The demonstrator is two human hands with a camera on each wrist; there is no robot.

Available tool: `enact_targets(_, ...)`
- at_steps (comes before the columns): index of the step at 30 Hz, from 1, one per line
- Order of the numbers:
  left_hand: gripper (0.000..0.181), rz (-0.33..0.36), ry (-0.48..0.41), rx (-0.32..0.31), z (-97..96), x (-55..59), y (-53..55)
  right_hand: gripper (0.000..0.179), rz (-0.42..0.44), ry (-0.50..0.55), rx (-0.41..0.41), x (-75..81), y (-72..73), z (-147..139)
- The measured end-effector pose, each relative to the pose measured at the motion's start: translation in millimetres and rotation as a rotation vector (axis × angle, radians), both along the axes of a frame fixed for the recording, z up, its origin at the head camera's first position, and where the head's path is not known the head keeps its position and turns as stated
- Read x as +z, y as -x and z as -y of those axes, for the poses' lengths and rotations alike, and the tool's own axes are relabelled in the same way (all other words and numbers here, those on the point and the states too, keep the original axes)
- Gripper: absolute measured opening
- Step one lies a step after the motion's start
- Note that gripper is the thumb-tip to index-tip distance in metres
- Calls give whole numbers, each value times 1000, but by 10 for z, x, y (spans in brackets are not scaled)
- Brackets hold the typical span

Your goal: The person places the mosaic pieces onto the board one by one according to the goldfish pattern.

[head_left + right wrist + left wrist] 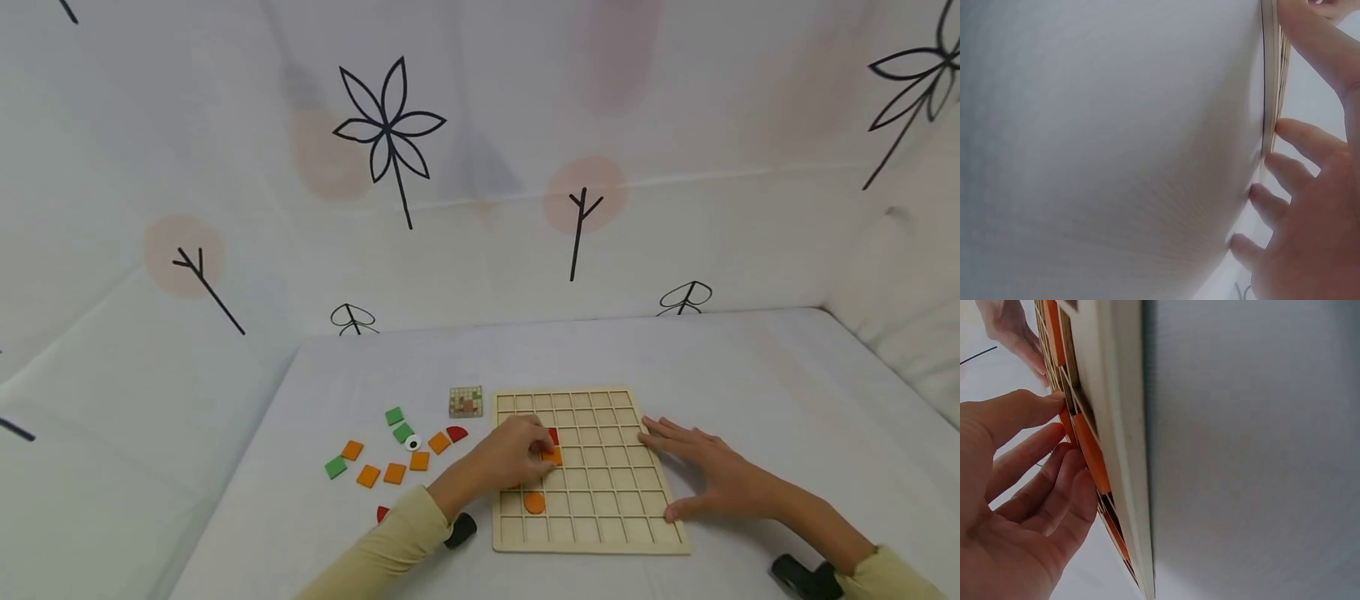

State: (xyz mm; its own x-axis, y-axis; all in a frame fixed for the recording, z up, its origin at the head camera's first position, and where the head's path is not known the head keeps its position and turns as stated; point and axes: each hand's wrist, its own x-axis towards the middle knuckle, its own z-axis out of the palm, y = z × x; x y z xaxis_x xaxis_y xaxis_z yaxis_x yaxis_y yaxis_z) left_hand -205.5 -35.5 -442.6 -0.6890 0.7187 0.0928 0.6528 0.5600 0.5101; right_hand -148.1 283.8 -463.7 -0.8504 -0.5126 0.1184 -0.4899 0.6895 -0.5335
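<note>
A pale wooden grid board lies flat on the white cloth. My left hand reaches over its left part and pinches an orange square tile between thumb and fingertips, down at the grid. Just behind that tile a red piece shows, partly covered by the fingers. Nearer the front, an orange round piece sits in a cell. In the left wrist view, more orange pieces lie in the grid beside the fingers. With fingers spread, my right hand rests against the board's right edge.
Left of the board lie several loose orange squares, green squares, red pieces and a white eye piece. A small pattern card lies by the board's back left corner. White patterned fabric rises behind.
</note>
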Motion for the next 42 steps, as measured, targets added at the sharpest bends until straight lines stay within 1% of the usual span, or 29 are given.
enact_targets(2,11,-13,36,6,-15,6,-4,92,2,1,2,2,2,5)
enact_targets(5,10,-31,46,-2,-29,15,-7,92,1,-4,1,6,-2,8)
enact_targets(9,9,-52,32,-28,-27,17,-4,92,-4,-3,0,16,-13,6)
enact_targets(15,9,-53,19,-42,3,21,-12,91,3,24,7,21,-19,17)
enact_targets(21,7,-27,-32,-42,83,36,-39,91,3,37,9,5,-19,19)
enact_targets(25,11,1,-50,-11,168,53,-62,91,8,18,2,-1,-12,14)
enact_targets(31,12,51,-23,29,330,102,-128,92,20,3,-15,18,-15,23)
enact_targets(37,10,53,-13,58,554,143,-200,92,19,8,-17,55,-33,47)
enact_targets(39,10,53,-6,77,640,155,-217,92,17,8,-17,63,-35,53)
enact_targets(42,11,93,-5,134,781,169,-232,92,13,10,-15,54,-30,52)
